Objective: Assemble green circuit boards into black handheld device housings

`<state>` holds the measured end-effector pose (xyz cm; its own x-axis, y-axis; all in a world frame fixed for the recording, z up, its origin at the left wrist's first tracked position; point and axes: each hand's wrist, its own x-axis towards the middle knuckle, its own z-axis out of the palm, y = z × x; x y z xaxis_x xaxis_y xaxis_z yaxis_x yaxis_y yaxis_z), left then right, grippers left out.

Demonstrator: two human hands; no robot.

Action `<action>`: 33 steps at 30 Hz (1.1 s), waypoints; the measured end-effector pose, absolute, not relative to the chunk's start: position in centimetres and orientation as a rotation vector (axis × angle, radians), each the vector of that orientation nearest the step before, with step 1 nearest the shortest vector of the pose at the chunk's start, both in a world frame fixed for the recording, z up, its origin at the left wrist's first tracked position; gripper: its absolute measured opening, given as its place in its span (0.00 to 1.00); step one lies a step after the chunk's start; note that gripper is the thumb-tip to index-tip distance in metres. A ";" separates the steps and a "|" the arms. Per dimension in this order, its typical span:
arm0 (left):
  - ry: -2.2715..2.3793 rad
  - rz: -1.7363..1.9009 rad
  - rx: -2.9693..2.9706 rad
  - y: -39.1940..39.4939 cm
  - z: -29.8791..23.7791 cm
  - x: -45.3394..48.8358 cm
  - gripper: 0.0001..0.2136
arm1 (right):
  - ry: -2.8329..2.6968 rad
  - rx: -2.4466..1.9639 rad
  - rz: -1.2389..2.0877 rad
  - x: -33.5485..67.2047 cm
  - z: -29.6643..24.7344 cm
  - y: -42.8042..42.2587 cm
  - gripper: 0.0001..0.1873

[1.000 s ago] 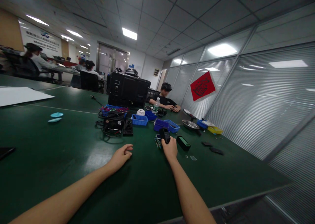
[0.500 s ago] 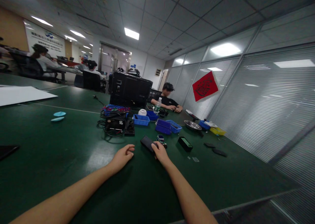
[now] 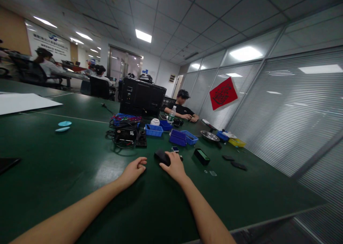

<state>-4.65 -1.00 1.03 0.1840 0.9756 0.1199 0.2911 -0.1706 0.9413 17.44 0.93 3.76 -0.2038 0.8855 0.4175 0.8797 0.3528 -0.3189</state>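
Note:
My right hand (image 3: 175, 168) is wrapped round a dark rectangular box (image 3: 162, 158) on the green table, its thumb on the near side. The fingers cover the box's right part. My left hand (image 3: 134, 170) rests to the left with nothing in it, fingers loosely bent and the thumb apart from them. Just beyond my right hand is a small device with a light screen (image 3: 175, 149), partly hidden. To the right stands an open black box with a green inside (image 3: 202, 156). A small clear piece (image 3: 213, 173) and a little ring (image 3: 205, 171) lie nearer me.
Behind the hands are a wired black device (image 3: 124, 136), blue bins (image 3: 153, 130), a purple-blue box (image 3: 177, 137), a bottle (image 3: 172, 115) and a monitor (image 3: 142, 95). A metal bowl (image 3: 209, 136) and flat black pieces (image 3: 238, 165) lie right. A person (image 3: 183, 110) sits across.
My right hand has shifted its hold on the dark box, with the thumb moving left and down along its near side. The box now lies lower and flatter. My left hand has not moved.

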 end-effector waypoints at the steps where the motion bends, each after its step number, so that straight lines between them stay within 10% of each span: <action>1: 1.228 1.029 1.618 -1.0 1.1 -4.7 0.21 | -2.104 -1.523 0.021 17.3 3.6 0.9 0.28; 9: 1.212 1.031 1.611 -1.0 1.0 -4.6 0.21 | -1.965 -1.649 0.313 17.3 3.3 1.7 0.14; 24: 1.188 1.041 2.196 -3.1 1.9 -3.9 0.24 | -1.977 -1.498 0.630 15.8 2.5 1.3 0.16; 33: 1.101 0.918 2.419 -3.6 1.9 -3.7 0.22 | -1.631 -1.781 -0.085 21.1 4.5 2.5 0.20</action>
<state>-3.74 -3.57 1.95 0.4943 0.7613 0.4196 0.5496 -0.6477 0.5276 21.15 2.51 4.48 0.2011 0.8463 0.4932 0.8931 0.0484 -0.4472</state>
